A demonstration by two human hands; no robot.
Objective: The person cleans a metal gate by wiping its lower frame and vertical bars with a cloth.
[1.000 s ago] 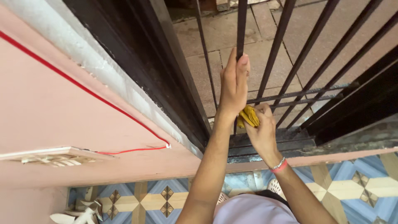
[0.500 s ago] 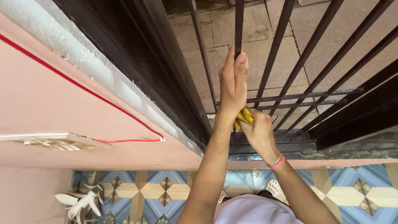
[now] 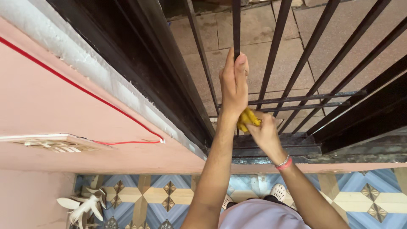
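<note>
Left hand [image 3: 234, 87] wrapped shut around a black bar [image 3: 236, 25] of the gate [image 3: 322, 101], thumb lying along it. Bar upright, long axis running away toward the paved ground [image 3: 254, 51], top cut off at the frame edge. Right hand [image 3: 265, 133] just below, closed on a crumpled yellow cloth [image 3: 248, 118] pressed against the same bar near the lower rails. Cloth mostly hidden between the two hands; shape and lie hard to make out. Right fingers tucked out of sight behind the cloth. Red band [image 3: 283, 164] on the right wrist. Pink wall [image 3: 63, 118] with a red wire [image 3: 85, 91] at left; patterned tiles [image 3: 169, 199] below, partly covered by arms and shirt.
</note>
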